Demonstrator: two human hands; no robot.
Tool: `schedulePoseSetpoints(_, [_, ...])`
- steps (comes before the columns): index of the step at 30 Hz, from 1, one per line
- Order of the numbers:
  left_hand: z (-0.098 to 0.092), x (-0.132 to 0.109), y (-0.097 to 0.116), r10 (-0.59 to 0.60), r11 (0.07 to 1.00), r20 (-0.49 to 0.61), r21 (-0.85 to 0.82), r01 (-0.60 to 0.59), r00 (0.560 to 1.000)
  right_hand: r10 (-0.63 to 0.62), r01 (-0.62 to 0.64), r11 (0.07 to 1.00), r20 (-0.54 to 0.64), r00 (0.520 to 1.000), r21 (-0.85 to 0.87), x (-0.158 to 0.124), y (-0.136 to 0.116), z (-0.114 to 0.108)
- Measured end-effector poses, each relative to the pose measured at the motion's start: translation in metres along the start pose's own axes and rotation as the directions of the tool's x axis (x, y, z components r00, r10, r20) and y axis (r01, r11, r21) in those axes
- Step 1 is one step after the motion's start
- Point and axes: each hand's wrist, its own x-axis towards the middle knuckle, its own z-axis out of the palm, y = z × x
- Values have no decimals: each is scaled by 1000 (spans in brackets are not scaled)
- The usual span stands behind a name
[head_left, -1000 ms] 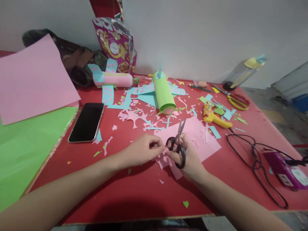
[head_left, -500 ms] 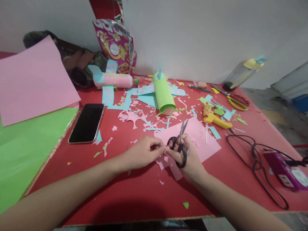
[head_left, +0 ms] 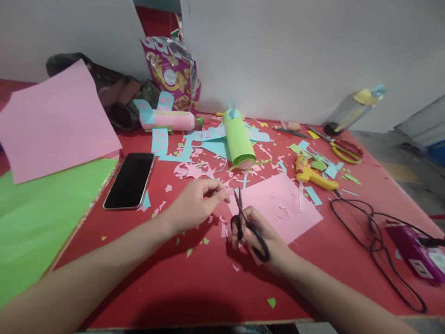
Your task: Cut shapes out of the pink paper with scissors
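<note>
My left hand (head_left: 200, 204) is pinched closed above the red table (head_left: 167, 287), with a tiny pink bit showing at its fingertips. To its right, my right hand (head_left: 260, 236) holds black-handled scissors (head_left: 239, 199), blades a little apart and pointing up and away, close to the left fingertips. Under and beyond the scissors lies a pink sheet (head_left: 302, 213) with small pieces on it. Pink and green scraps are scattered between and below my hands. Farther back stands a green paper tube (head_left: 239, 139) with blue wings, its near end showing a pink disc.
A phone (head_left: 130, 181) lies at left beside large green (head_left: 41, 218) and pink sheets (head_left: 62, 125). A pink bottle (head_left: 174, 120) with blue fins is behind. At right are a yellow glue gun (head_left: 316, 178), its looped cable, a purple box (head_left: 417, 255) and red-yellow scissors (head_left: 346, 152).
My hands have moved apart. The left went up and left with the small pink bit, while the right went slightly down and left, its scissors now tilted leftward. The view shifted slightly.
</note>
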Motion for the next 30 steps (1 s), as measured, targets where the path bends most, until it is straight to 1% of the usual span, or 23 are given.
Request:
schedulePoseSetpoints(5, [2, -1, 0, 3, 999, 7, 36, -3, 1000, -33, 34, 999, 89, 995, -12, -2, -4, 0])
schedulePoseSetpoints(9, [3, -1, 0, 7, 1000, 29, 24, -7, 1000, -33, 37, 999, 136, 990, -23, -2, -6, 1])
schedulePoseSetpoints(19, [4, -3, 2, 32, 998, 74, 54, -36, 997, -27, 24, 1000, 176, 984, 17, -2, -4, -1])
schedulePoseSetpoints(30, [3, -3, 3, 38, 990, 88, 132, -49, 995, -48, 45, 999, 199, 979, 20, -1, -2, -2])
